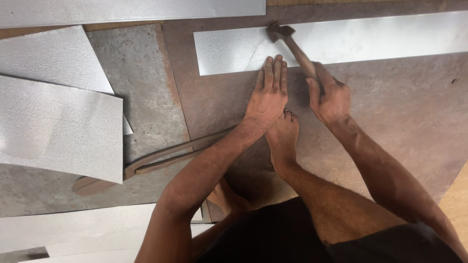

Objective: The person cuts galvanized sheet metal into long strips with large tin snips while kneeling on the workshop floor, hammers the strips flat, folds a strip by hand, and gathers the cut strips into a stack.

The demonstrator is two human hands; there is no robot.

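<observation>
My right hand (330,96) grips the wooden handle of a hammer (292,45), whose metal head rests near the top edge of a long textured metal strip (370,39). My left hand (269,92) lies flat, fingers together, pressing down on the lower edge of that strip, just left of the hammer handle. A curved scribed line shows on the strip beside my fingers. My bare foot (282,139) sits on the rusty steel plate (390,107) right below the left hand.
Large tin snips (161,158) lie on the plate left of my left forearm. Embossed metal sheets lie stacked at the left (58,126), along the top (131,9) and at the bottom left (78,229). A wooden surface (456,199) shows at the right edge.
</observation>
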